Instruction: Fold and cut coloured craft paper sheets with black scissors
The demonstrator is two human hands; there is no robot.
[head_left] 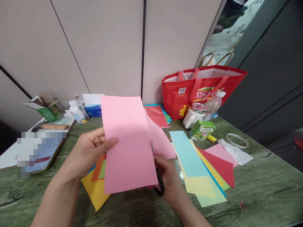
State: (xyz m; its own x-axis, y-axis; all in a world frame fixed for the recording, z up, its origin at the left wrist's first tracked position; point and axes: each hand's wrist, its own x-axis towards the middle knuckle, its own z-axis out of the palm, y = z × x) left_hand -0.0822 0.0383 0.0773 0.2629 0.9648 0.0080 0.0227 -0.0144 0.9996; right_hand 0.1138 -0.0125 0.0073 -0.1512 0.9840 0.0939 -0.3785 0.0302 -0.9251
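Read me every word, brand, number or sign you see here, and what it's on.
"优酸乳": carton.
QR code, no text legible: red bag; its brand lettering is partly covered, not surely readable.
Too small or blurred to read: green box, blue box, screen.

Paper sheet (127, 145): above the bench (265, 201)
Left bottle (79, 113): between carton (49, 114) and tissue box (93, 110)
Bag (172, 97): behind mug (189, 118) and drink box (202, 130)
Paper strips (187, 154): on the bench, right of the sheet
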